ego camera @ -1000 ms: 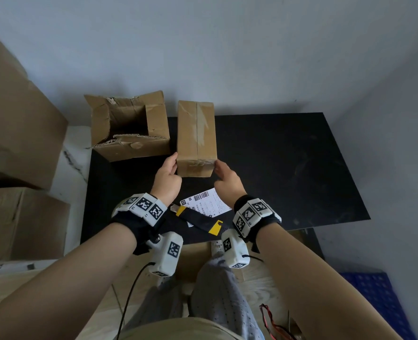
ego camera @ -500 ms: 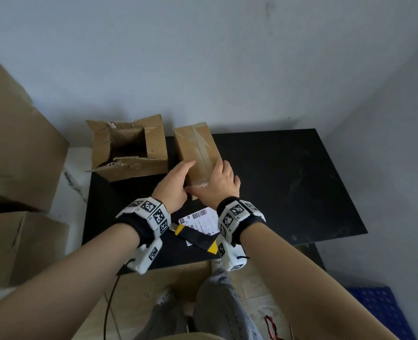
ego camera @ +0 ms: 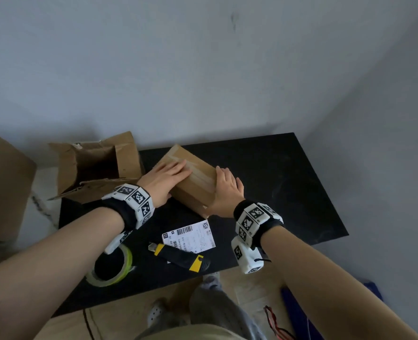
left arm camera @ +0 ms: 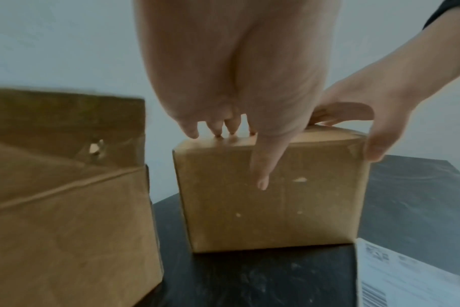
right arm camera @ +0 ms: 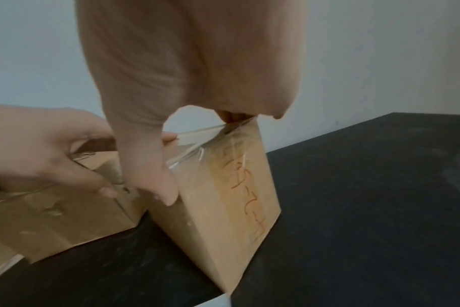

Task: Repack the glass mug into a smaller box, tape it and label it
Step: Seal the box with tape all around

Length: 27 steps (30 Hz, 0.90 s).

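A small brown box, closed and taped along its top, stands at an angle on the black table. My left hand lies flat on its top, with the thumb down the near face. My right hand clasps the box's right corner, thumb on one face and fingers over the top edge. Clear tape wrinkles at that corner, and red writing runs down the side. No glass mug shows in any view.
A larger open cardboard box stands just left of the small one. Near the table's front edge lie a white shipping label, a black-and-yellow box cutter and a roll of tape. Big cartons stand at far left.
The small box has been turned from lengthwise to diagonal. My left hand went from its near end onto its top, and my right hand shifted to its right corner.
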Tool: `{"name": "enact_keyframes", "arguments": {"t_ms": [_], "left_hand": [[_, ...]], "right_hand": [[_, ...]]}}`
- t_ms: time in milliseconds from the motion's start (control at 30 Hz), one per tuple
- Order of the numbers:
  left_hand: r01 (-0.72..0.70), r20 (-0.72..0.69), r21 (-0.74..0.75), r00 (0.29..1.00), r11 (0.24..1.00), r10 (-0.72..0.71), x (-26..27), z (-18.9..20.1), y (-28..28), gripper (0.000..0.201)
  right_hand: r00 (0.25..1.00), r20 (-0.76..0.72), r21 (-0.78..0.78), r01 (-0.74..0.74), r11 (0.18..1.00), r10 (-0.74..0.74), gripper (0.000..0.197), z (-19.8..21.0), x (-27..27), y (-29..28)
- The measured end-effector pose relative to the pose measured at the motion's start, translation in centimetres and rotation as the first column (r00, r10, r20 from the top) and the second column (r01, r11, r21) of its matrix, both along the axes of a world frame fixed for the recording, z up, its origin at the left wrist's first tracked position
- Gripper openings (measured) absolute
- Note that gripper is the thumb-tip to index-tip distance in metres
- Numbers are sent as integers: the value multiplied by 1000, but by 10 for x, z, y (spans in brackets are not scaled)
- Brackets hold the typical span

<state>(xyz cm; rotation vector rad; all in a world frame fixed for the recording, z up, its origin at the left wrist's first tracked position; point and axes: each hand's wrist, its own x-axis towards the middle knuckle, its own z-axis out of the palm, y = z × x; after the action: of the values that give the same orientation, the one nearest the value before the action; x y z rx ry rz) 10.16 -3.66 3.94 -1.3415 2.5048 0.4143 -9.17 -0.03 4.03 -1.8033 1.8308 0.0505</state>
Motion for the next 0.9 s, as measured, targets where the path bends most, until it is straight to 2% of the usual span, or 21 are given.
{"name": "enact_keyframes", "arguments": {"t_ms": [100,300,433,500,567,667,733,767,833,900], "left_hand": [[15,26,12,1000,1000,-15,-8,7,-16,88],[54,128,95,990,994,-66,-22,15,-47,102],[66,142,48,987,997,-72,-27,15,-56,113],[19,141,7,990,1000,-20,-27,16,-53,117],[-102,116,0,988,995,102,-26,13,-45,120],[-325,58,35,945,945,322,-28,8,-29,122],[-420,26,41,908,907,419,-32,6,-22,122],[-457,6,43,889,888,457,-34,5,-19,122],[-516,-40,50,854,855,518,-36,3,-13,123],[-554,-82,59,827,831,557,-37,0,-8,124]], "right_hand": [[994,58,39,-92,995,90,114,6,-23,-9],[983,104,47,-157,986,152,112,11,-42,-22],[978,116,18,-178,984,175,110,5,-47,-26],[983,143,-45,-114,992,119,104,2,-51,-27],[977,210,-141,48,989,-18,93,1,-52,-26],[929,281,-207,305,929,-242,61,-1,-44,-24],[891,355,-89,332,939,-282,34,-3,-34,-21],[865,418,8,301,954,-277,29,-4,-27,-19],[802,526,164,232,959,-283,30,-7,-12,-11],[743,582,231,239,943,-331,35,-8,-2,-6]]}}
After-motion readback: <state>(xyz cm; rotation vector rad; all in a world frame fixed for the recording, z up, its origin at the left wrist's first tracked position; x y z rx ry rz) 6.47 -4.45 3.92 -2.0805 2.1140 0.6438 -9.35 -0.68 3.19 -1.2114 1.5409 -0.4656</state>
